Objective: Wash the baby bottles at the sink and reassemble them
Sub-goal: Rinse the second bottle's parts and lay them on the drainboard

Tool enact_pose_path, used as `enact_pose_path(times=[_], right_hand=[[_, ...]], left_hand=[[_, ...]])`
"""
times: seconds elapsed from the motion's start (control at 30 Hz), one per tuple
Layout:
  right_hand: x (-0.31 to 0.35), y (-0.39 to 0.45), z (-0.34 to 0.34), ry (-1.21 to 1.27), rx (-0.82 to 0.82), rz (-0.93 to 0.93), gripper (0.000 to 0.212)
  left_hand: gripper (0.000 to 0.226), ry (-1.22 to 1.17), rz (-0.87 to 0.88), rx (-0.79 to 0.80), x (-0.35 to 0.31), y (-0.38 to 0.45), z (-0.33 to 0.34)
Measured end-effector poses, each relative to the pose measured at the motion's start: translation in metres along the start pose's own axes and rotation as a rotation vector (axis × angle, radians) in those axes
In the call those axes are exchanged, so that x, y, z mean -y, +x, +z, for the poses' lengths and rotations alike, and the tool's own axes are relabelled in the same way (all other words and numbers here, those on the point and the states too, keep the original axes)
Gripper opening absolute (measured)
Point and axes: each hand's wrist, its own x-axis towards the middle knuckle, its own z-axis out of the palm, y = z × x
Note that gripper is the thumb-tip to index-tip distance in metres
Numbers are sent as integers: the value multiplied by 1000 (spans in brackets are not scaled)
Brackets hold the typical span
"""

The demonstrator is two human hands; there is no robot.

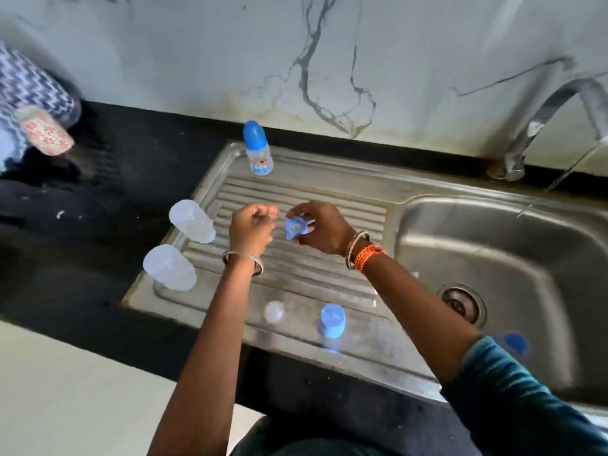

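My right hand grips a small blue bottle ring above the ribbed draining board. My left hand hovers just left of it with its fingers curled; whether it pinches something small I cannot tell. An assembled baby bottle with a blue cap stands at the board's far edge. Two clear bottle bodies stand upside down on the left, one behind the other. Near the front edge sit a clear teat and a blue cap.
The steel sink basin with its drain lies to the right. Water runs from the tap. A blue piece shows beside my right sleeve. Black countertop surrounds the sink. A patterned container stands at the far left.
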Motion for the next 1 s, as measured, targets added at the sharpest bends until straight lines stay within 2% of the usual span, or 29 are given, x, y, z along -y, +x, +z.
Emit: enact_pose_path(times=[0.17, 0.37, 0.47, 0.53, 0.63, 0.77, 0.87, 0.93, 1.0], right_hand=[[21, 30, 61, -24, 142, -7, 44], [18, 42, 94, -257, 196, 53, 69], [16, 45, 103, -294, 214, 65, 73], [16, 45, 103, -287, 206, 65, 84], [14, 38, 78, -239, 141, 71, 94], [-27, 1, 3, -127, -78, 162, 67], [-93, -48, -54, -134, -232, 351, 42], [-146, -81, -79, -181, -269, 569, 34], [-192, -102, -84, -214, -169, 717, 29]], left_hand=[[27, -44, -35, -19, 11, 22, -46], [27, -70, -38, 39, 19, 33, -58], [25, -69, -32, 10, 25, 33, -64], [24, -59, -26, -11, 29, 30, -65], [24, -48, -23, -22, 27, 25, -57], [25, -39, -34, 59, 14, 15, -5], [22, -85, -7, 167, -2, 2, 62], [18, -90, -1, 243, -12, -14, 113], [18, -63, -19, 330, -16, -30, 158]])
